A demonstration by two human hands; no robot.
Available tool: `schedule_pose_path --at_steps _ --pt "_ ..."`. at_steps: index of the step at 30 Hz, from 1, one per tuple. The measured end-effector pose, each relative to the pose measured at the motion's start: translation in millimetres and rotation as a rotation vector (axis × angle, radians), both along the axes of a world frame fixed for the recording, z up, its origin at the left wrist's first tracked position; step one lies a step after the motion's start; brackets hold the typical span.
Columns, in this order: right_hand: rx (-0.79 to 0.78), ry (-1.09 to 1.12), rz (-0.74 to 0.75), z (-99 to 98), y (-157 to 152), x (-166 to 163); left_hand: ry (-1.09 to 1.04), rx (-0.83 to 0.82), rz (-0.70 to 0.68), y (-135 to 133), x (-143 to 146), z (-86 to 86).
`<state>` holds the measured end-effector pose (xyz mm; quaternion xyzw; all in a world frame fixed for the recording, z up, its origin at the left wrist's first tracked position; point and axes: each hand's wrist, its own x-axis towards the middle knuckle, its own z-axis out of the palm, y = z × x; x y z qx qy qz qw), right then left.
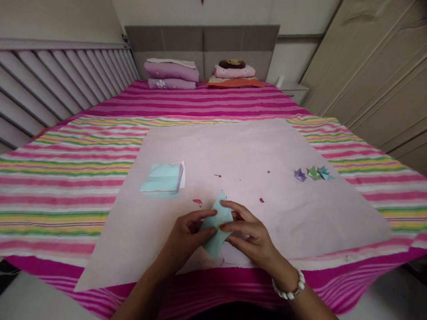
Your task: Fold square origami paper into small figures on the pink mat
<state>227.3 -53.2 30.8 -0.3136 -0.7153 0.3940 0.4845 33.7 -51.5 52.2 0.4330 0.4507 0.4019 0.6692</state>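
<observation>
Between both hands is a light-blue sheet of origami paper (pixel 216 242), folded into a pointed diamond-like shape and held up above the white sheet near the bed's front edge. My left hand (pixel 188 233) pinches its left side, thumb and fingertips on the paper. On the right side, my right hand (pixel 250 231) grips the paper, with a white bead bracelet on that wrist. Some fingers are hidden behind the paper. A stack of coloured square papers (pixel 163 178), light blue on top, lies to the left. Three small folded paper pieces (pixel 313 173), purple, green and blue, sit far right.
A large white sheet (pixel 267 146) covers the middle of the striped bed (pixel 66 178). Small red scraps (pixel 197 202) are scattered on it. Folded purple bedding (pixel 171 73) and a pink-and-orange pile (pixel 235 75) stand by the headboard (pixel 183 40).
</observation>
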Motion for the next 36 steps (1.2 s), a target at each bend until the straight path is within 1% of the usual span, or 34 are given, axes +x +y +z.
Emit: schedule_pose_path --at_steps 4,9,14,17,20,23,25,27,29,32,34,36 --pt "-0.1 0.099 -0.016 -1.6 -1.9 -6.0 0.033 0.032 -0.001 -1.4 -0.1 -0.2" --pt "-0.186 0.186 -0.048 -3.2 -4.3 -11.7 0.024 0.002 -0.02 -1.6 -3.4 -2.2" --pt "-0.278 0.215 -0.18 -4.3 -3.5 -13.3 0.103 0.055 0.019 -1.8 -4.0 2.0" --pt "-0.321 0.221 -0.26 -2.0 -3.8 -15.6 0.09 0.098 0.023 -3.3 -1.7 2.9" --pt "-0.396 0.281 -0.267 -0.4 -4.7 -20.4 0.085 0.115 0.077 -4.3 3.0 0.4" --pt "-0.466 0.46 -0.262 -2.0 -4.6 -26.2 0.08 0.112 0.15 -4.4 8.0 -3.3" --pt "-0.505 0.558 -0.272 -3.9 -4.2 -28.5 0.039 0.115 0.154 -4.1 10.3 -5.0" --pt "-0.557 0.55 -0.269 -5.0 -3.9 -28.7 0.001 0.117 0.145 -3.8 11.8 -5.8" --pt "-0.602 0.477 -0.25 -5.2 -3.7 -27.4 -0.003 0.108 0.148 -3.6 12.8 -5.8" --pt "-0.648 0.425 -0.26 -5.8 -2.9 -25.7 0.064 0.127 0.157 -3.5 13.3 -5.1" --pt "-0.68 0.467 -0.293 -7.9 -1.8 -25.6 0.142 0.16 0.116 -3.7 12.8 -5.0" --pt "-0.713 0.517 -0.298 -11.0 -0.7 -25.5 0.265 0.174 0.058 -4.2 11.6 -5.4"
